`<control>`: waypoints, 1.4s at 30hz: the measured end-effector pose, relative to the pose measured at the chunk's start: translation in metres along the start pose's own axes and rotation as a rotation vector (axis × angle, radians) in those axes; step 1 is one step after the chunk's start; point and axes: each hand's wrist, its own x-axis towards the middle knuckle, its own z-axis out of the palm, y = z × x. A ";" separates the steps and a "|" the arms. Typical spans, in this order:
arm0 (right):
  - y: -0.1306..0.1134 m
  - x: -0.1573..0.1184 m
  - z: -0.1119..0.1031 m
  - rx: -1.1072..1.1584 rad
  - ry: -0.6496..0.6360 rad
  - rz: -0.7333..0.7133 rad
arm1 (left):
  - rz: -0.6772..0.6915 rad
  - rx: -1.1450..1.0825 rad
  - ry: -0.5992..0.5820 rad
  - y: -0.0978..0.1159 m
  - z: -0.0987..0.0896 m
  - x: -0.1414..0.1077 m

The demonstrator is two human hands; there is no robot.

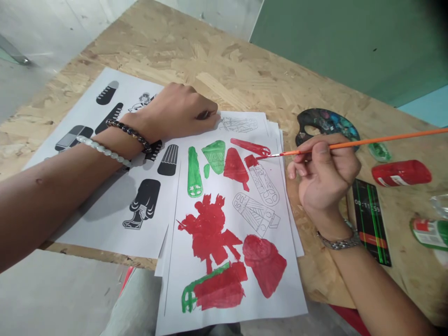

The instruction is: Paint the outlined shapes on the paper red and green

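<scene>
My left hand (182, 109) rests palm down on a stack of printed paper, its fingers curled out of sight and nothing visible in it. My right hand (325, 172) pinches a thin orange-handled paintbrush (350, 147), whose tip touches a red-painted shape (250, 147) on the top sheet (280, 303). That sheet carries outlined figures, some filled red or green, others unpainted. A sheet of black silhouettes (105, 235) lies beneath my left forearm. A beaded dark bracelet (129, 135) and a white one (103, 151) circle my left wrist, and a metal watch (339, 241) circles my right.
The papers lie on an oriented strand board tabletop (224, 70). To the right are a paint-smeared palette (327, 123), a red paint tube (401, 172), a small green object (380, 151), a green-and-white tube (430, 233) and a phone showing a timer (371, 221).
</scene>
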 end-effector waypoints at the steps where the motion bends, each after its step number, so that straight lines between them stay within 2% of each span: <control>1: 0.000 0.000 0.000 0.004 -0.002 0.001 | -0.001 0.015 0.010 0.000 0.001 0.000; 6: -0.001 0.000 0.001 0.008 0.005 0.003 | 0.055 0.026 0.074 -0.003 0.006 0.001; 23: -0.003 0.002 -0.001 0.009 0.052 0.039 | 0.060 0.023 0.090 -0.004 0.008 0.000; 29: -0.002 0.002 0.000 -0.012 0.014 0.035 | -0.003 -0.026 0.031 -0.001 0.004 0.001; 35: -0.005 -0.001 -0.003 -0.029 0.004 0.050 | 0.003 -0.042 -0.004 0.000 0.000 0.000; 42: -0.007 -0.004 0.002 -0.071 -0.005 0.112 | 0.013 -0.026 0.022 0.002 0.001 0.000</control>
